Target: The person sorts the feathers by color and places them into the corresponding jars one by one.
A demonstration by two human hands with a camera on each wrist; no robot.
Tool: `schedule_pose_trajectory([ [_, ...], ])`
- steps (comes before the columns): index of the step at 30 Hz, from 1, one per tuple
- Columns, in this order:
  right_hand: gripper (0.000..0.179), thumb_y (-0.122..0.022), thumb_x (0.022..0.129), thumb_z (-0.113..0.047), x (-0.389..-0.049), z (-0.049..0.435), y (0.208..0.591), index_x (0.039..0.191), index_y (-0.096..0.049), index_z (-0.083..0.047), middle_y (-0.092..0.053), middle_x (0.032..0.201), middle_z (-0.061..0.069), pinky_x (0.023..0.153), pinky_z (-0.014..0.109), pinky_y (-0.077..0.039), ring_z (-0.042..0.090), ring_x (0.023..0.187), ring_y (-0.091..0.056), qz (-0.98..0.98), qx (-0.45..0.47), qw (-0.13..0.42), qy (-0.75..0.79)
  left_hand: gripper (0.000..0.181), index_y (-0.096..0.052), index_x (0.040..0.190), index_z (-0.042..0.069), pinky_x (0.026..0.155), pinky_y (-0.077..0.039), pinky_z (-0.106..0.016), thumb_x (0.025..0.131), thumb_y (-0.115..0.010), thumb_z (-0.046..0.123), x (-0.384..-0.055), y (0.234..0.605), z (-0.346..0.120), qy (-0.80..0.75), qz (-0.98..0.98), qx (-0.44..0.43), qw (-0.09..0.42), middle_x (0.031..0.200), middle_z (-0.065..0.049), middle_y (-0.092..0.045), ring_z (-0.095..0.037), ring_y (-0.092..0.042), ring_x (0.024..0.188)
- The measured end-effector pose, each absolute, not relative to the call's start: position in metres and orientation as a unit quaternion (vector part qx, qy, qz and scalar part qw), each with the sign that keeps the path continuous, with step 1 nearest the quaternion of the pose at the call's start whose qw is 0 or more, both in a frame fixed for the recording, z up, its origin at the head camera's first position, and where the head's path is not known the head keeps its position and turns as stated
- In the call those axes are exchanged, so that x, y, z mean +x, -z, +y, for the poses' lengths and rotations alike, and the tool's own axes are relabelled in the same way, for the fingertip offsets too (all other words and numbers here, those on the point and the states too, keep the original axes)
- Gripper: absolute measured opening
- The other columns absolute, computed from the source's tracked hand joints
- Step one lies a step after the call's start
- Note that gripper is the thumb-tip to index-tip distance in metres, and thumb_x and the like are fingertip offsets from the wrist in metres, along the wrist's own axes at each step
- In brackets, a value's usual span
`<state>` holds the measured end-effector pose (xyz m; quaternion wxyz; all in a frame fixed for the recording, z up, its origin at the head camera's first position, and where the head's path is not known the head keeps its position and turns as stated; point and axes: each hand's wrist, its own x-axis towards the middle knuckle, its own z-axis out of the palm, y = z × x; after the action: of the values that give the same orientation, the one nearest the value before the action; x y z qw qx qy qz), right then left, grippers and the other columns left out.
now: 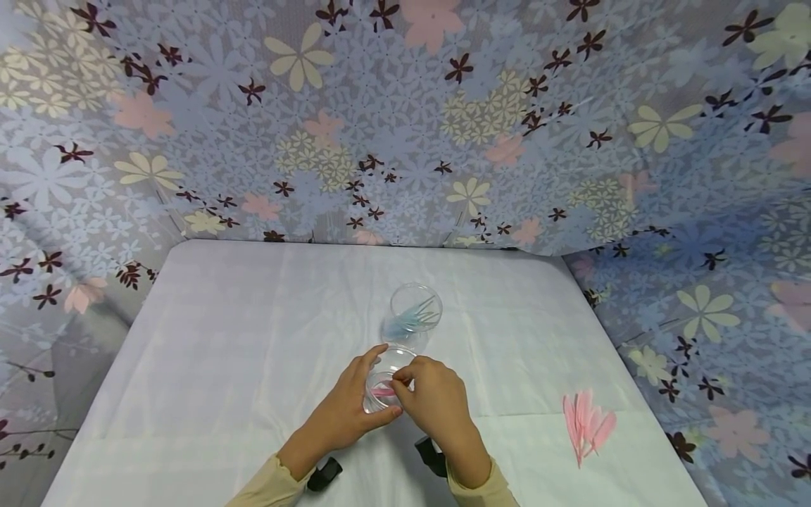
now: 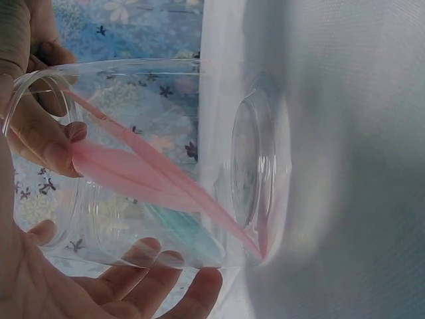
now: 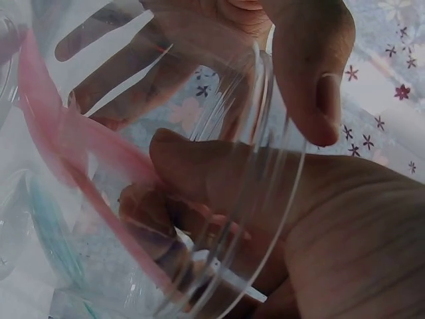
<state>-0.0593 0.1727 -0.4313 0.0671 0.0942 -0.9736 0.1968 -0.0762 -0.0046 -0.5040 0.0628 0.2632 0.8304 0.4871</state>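
A clear glass jar (image 1: 372, 403) stands at the front middle of the table. My left hand (image 1: 345, 407) holds it around the side, thumb near and fingers behind. My right hand (image 1: 436, 396) reaches in through the mouth, and its thumb and finger pinch a pink feather (image 2: 133, 174) by its upper end. Two pink feathers cross inside the jar in the left wrist view, one slanting down to the glass base (image 2: 255, 166). In the right wrist view, the pinching fingers (image 3: 192, 166) show through the glass.
Just behind stands a second clear jar (image 1: 405, 287) with several light blue feathers (image 1: 410, 320) in it. Several pink feathers (image 1: 588, 422) lie in a bunch at the right of the white-covered table (image 1: 241, 317). Flowered cloth (image 1: 405, 141) hangs at the back and sides.
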Motion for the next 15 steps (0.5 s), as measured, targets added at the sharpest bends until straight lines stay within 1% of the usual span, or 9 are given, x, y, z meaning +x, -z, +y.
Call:
schedule_pose_trajectory([
  [2,0.006,-0.084,0.079,-0.022,-0.059,0.173,0.432,0.084,-0.082,-0.019,-0.065,0.076,-0.012,0.050,0.023,-0.039,0.003,0.059,-0.050,-0.974,0.092,0.067,-0.198,0.096,-0.020,0.160,0.027,0.104,-0.042,-0.053,0.087,-0.071,0.060,-0.076,0.503,-0.004,-0.484,0.832,0.263,0.061,0.143,-0.012,-0.046,-0.031,-0.049,0.129],
  [4,0.007,-0.084,0.079,-0.022,-0.059,0.173,0.431,0.085,-0.082,-0.018,-0.065,0.077,-0.012,0.051,0.023,-0.039,0.003,0.060,-0.051,-0.973,0.090,0.066,-0.200,0.095,-0.019,0.160,0.030,0.104,-0.043,-0.053,0.087,-0.071,0.060,-0.075,0.502,-0.004,-0.482,0.834,0.262,0.060,0.143,-0.012,-0.047,-0.032,-0.049,0.129],
  [8,0.008,-0.082,0.082,-0.025,-0.056,0.174,0.429,0.086,-0.082,-0.018,-0.065,0.078,-0.013,0.050,0.022,-0.039,0.003,0.059,-0.050,-0.970,0.090,0.064,-0.216,0.093,-0.015,0.159,0.039,0.103,-0.044,-0.052,0.086,-0.069,0.062,-0.075,0.502,-0.005,-0.476,0.838,0.259,0.064,0.142,-0.011,-0.047,-0.030,-0.050,0.127],
  [9,0.008,-0.082,0.083,-0.026,-0.055,0.175,0.429,0.086,-0.082,-0.019,-0.064,0.079,-0.014,0.050,0.021,-0.039,0.002,0.059,-0.050,-0.968,0.090,0.065,-0.224,0.093,-0.015,0.158,0.040,0.102,-0.044,-0.051,0.087,-0.069,0.062,-0.075,0.502,-0.004,-0.475,0.839,0.258,0.064,0.142,-0.011,-0.047,-0.028,-0.051,0.127],
  [12,0.008,-0.081,0.085,-0.028,-0.052,0.179,0.426,0.088,-0.081,-0.021,-0.064,0.080,-0.018,0.051,0.019,-0.040,0.002,0.061,-0.052,-0.958,0.095,0.083,-0.257,0.094,-0.017,0.159,0.037,0.101,-0.045,-0.050,0.086,-0.070,0.062,-0.075,0.503,-0.004,-0.473,0.841,0.256,0.063,0.142,-0.011,-0.047,-0.027,-0.051,0.126],
  [15,0.006,-0.081,0.085,-0.025,-0.047,0.188,0.423,0.091,-0.082,-0.022,-0.063,0.081,-0.023,0.051,0.018,-0.039,0.001,0.060,-0.050,-0.942,0.102,0.123,-0.296,0.095,-0.020,0.160,0.031,0.101,-0.045,-0.051,0.086,-0.073,0.058,-0.075,0.504,-0.003,-0.476,0.840,0.254,0.060,0.142,-0.012,-0.047,-0.028,-0.051,0.127],
])
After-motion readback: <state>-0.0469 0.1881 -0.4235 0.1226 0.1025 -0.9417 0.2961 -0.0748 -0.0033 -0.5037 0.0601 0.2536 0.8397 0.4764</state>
